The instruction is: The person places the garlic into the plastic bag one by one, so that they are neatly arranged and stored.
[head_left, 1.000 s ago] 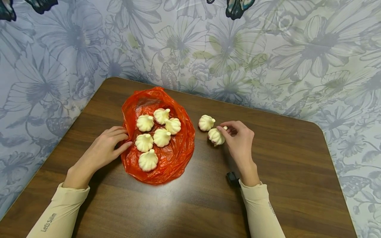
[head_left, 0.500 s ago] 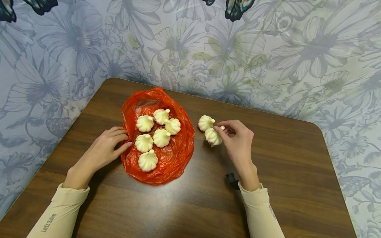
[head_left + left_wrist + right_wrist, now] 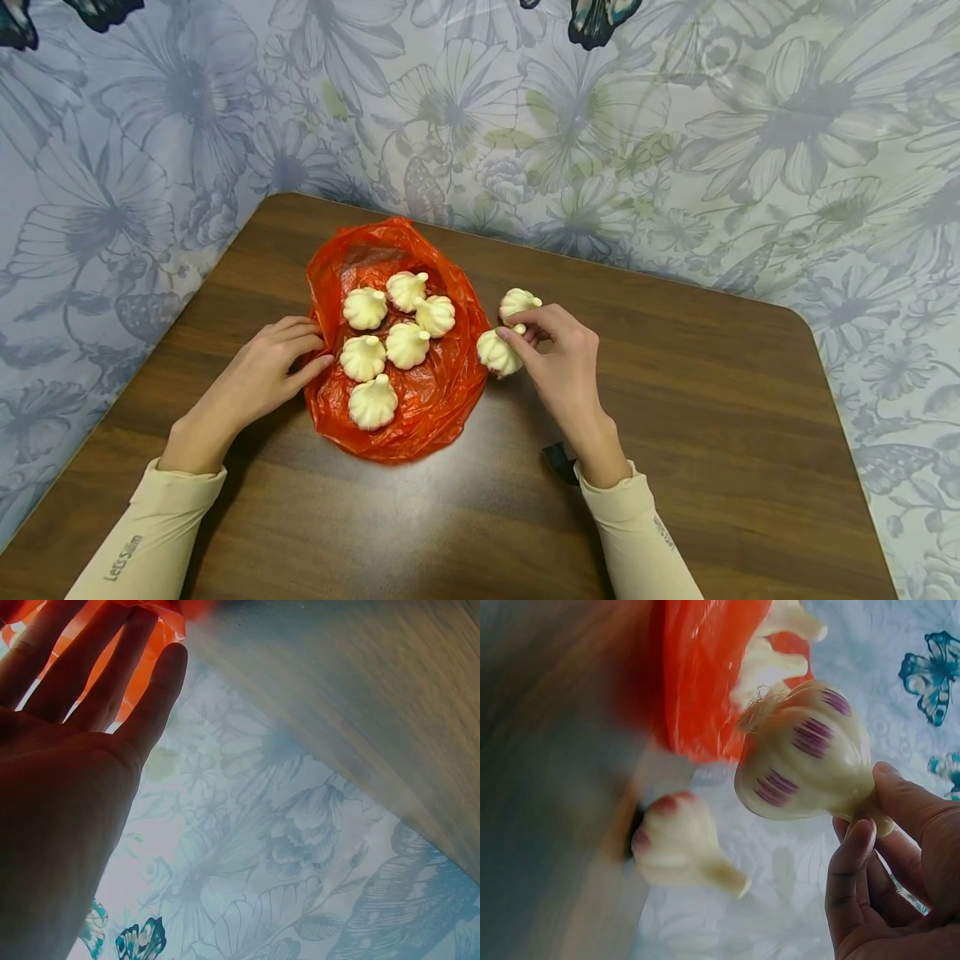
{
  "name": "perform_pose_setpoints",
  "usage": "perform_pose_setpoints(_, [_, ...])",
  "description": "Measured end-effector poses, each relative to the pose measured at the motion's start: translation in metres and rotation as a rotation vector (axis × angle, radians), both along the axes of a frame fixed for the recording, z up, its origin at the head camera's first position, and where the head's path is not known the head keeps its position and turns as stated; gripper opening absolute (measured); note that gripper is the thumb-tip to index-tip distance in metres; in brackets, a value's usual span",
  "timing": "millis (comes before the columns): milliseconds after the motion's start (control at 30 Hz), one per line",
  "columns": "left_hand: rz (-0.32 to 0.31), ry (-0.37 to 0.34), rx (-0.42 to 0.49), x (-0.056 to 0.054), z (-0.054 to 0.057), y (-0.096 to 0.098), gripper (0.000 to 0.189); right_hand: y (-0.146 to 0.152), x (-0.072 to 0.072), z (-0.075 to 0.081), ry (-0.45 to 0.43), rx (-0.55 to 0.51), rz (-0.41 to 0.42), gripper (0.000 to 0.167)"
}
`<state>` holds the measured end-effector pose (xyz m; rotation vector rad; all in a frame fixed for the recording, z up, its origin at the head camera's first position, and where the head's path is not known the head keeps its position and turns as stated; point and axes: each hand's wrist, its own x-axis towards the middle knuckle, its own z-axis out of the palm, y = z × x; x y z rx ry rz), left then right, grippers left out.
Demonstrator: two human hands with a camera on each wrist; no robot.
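My right hand (image 3: 558,354) pinches the neck of a garlic bulb (image 3: 498,353) at the right rim of a red plastic bag (image 3: 438,408). In the right wrist view, this garlic bulb (image 3: 806,754) shows purple streaks and a tuft of roots, with thumb and fingertips on its stem. Another garlic bulb (image 3: 519,303) lies on the table just behind, partly covered by the fingers. Several cream garlic bulbs (image 3: 372,403) sit inside the spread bag. On its left side, my left hand (image 3: 262,367) holds the rim, thumb towards the inside; the bag film (image 3: 161,619) meets the fingertips.
The brown wooden table (image 3: 712,433) has rounded far corners and meets a floral wall covering (image 3: 585,142). Dark butterfly shapes (image 3: 596,21) hang at the top. A small black piece (image 3: 558,462) sits by the right wrist.
My right hand has carried the garlic bulb leftwards, from beside the other loose bulb to the bag's right edge. The left hand and the bag have stayed in place.
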<state>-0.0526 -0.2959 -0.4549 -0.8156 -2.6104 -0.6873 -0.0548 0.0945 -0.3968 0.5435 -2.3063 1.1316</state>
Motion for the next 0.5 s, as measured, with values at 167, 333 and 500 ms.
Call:
perform_pose_setpoints(167, [0.001, -0.002, -0.001, 0.0, 0.0, 0.0, 0.019, -0.016, 0.005, -0.002, 0.002, 0.015, 0.067, 0.017])
perform_pose_setpoints(333, [0.0, 0.003, -0.001, 0.0, 0.0, 0.0, 0.019, -0.034, 0.008, -0.001, 0.001, 0.014, 0.111, 0.018])
perform_pose_setpoints(500, [0.002, -0.002, -0.004, 0.0, 0.0, 0.0, 0.019, -0.048, 0.011, 0.0, -0.004, 0.021, 0.148, 0.017])
